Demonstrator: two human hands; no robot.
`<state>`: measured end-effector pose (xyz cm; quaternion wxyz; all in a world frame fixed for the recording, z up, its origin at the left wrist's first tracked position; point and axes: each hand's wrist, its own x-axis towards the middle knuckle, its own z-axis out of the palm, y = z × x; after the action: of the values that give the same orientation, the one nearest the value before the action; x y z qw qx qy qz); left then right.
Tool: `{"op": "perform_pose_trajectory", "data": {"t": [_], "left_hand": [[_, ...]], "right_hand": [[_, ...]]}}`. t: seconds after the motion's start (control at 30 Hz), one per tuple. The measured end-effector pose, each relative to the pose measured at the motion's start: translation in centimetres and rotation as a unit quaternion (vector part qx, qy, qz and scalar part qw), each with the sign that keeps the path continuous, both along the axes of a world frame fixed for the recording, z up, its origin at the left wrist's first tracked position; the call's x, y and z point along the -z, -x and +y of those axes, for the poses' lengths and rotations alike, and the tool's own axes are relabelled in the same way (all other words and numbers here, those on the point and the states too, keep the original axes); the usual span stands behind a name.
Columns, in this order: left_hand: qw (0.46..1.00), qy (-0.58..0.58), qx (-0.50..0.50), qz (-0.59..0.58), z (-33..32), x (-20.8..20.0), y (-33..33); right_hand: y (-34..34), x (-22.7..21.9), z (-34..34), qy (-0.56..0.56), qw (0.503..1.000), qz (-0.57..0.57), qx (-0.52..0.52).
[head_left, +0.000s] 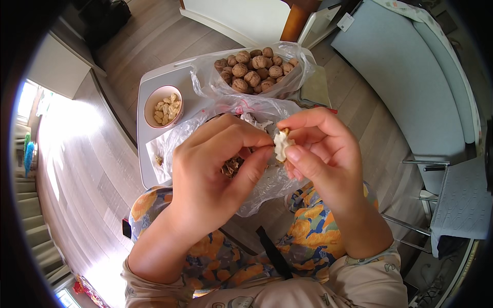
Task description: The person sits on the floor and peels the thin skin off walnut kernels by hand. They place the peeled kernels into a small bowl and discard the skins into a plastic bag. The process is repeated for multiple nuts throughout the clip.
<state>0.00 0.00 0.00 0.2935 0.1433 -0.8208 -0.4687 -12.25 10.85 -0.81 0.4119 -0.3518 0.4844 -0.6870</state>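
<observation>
My right hand [331, 159] pinches a pale, partly peeled walnut kernel [281, 146] between thumb and fingers, with some brown skin at its top. Beside it, the thumb and forefinger of my left hand [208, 172] are pressed together close to the kernel's left side. Whatever lies between those fingertips is too small to make out. Beneath both hands spreads a clear plastic bag [257, 192] with brown scraps [232, 167] in it, partly hidden by my left hand. Several peeled kernels [167, 109] fill part of a pink-rimmed bowl [147, 114] at the left.
Whole walnuts [251, 77] lie in another clear bag [203, 77] at the far side of a grey-topped table [151, 84]. A white paper [157, 172] with brown bits lies at its left edge. To the right stand a grey-blue sofa-like seat [395, 66] and a metal-legged chair [457, 215].
</observation>
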Motion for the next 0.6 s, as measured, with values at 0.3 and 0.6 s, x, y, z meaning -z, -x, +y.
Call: {"op": "perform_pose_trajectory", "data": {"t": [0.3,0.6], "left_hand": [[0.998,0.044,-0.002,0.044,0.0,0.0,0.4],[0.997,-0.021,0.013,0.073,-0.3,0.4,0.3]], "right_hand": [[0.3,0.0,0.2,-0.002,0.999,-0.019,-0.044],[0.6,0.1,-0.1,0.016,0.978,-0.179,-0.107]]}}
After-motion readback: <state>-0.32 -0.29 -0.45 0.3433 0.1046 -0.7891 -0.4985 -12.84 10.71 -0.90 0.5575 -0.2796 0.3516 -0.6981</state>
